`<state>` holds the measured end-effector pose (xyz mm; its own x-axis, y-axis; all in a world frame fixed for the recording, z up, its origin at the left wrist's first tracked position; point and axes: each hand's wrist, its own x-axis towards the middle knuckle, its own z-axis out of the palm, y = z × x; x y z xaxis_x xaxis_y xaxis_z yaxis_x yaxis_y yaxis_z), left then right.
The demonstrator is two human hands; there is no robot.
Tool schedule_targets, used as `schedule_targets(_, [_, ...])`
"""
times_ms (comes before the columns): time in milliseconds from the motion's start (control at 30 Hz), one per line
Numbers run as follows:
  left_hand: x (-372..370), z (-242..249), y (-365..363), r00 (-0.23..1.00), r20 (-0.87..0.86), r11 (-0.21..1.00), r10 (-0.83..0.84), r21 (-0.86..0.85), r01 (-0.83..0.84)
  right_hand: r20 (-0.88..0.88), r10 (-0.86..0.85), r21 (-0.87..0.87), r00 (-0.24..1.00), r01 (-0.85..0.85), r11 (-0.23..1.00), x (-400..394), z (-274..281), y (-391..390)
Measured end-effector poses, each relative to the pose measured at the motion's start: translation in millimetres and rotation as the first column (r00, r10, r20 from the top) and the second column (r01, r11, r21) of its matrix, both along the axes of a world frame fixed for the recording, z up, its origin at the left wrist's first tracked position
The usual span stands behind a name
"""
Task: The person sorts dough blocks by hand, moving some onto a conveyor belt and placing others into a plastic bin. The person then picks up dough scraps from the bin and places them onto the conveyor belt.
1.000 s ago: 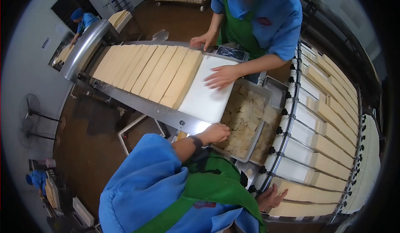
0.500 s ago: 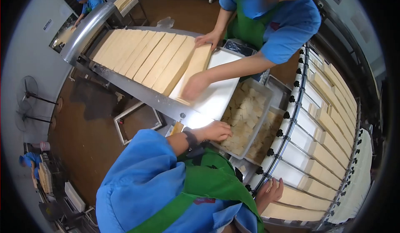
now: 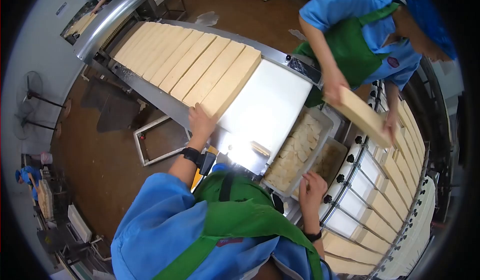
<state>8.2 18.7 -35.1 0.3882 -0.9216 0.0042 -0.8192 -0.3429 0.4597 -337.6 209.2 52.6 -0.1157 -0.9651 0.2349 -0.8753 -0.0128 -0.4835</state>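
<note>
Several long pale slabs lie side by side on the conveyor. At the near end of the last slab, my left hand has its fingers bent over the corner. My right hand holds nothing; its fingers are loosely curled and apart beside the plastic bin, which contains pale offcuts. Across from me, a co-worker grips another slab with both hands, over the edge of the right-hand rack.
The white board ends the conveyor, with thin strips near its front edge. To my right, a roller-edged rack with black knobs carries several slabs. A curved metal machine cover spans the conveyor's far end. A floor fan stands left.
My left hand has moved up to the last slab. My right hand has left the rack edge for the bin. The co-worker has carried a slab from the board to the rack.
</note>
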Motion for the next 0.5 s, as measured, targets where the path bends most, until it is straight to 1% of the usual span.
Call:
schedule_targets(33, [5,0,-3,0.999,-0.018,0.999,-0.048,0.002,0.048,0.023,0.038,0.022,0.999,-0.038,0.999,8,-5,-19])
schedule_targets(100, [9,-2,-8,0.987,-0.058,0.989,-0.147,-0.002,0.147,0.024,0.109,-0.007,0.994,-0.109,0.994,25,-17,-63])
schedule_targets(167, [9,-8,-11,0.969,0.001,0.969,-0.248,-0.010,0.248,0.031,0.178,-0.034,0.983,-0.177,0.984,43,-30,-109])
schedule_targets(200, [8,-10,-13,0.955,0.032,0.955,-0.296,-0.013,0.297,0.005,0.175,-0.025,0.984,-0.175,0.984,51,-44,-133])
schedule_targets(233, [7,-10,-14,0.952,0.026,0.953,-0.303,0.019,0.303,-0.020,0.173,-0.016,0.985,-0.173,0.985,60,-57,-155])
schedule_targets(300, [5,-7,-14,0.949,0.013,0.946,-0.314,0.086,0.312,-0.124,0.131,0.058,0.984,-0.124,0.991,86,-64,-196])
schedule_targets(333, [5,-4,-15,0.946,0.022,0.944,-0.324,0.076,0.321,-0.149,0.101,0.100,0.984,-0.087,0.991,98,-72,-216])
schedule_targets(400, [6,5,-17,0.940,-0.029,0.931,-0.340,0.132,0.341,-0.199,0.044,0.180,0.979,-0.008,0.984,119,-87,-255])
schedule_targets(433, [6,6,-17,0.936,-0.055,0.922,-0.348,0.162,0.352,-0.200,0.035,0.192,0.979,0.004,0.981,128,-91,-274])
schedule_targets(467, [5,2,-15,0.934,-0.008,0.934,-0.356,0.005,0.356,-0.201,0.026,0.205,0.979,0.016,0.979,136,-95,-293])
schedule_targets(500, [5,5,-15,0.933,-0.028,0.932,-0.359,0.037,0.360,-0.202,0.017,0.218,0.979,0.028,0.975,145,-96,-311])
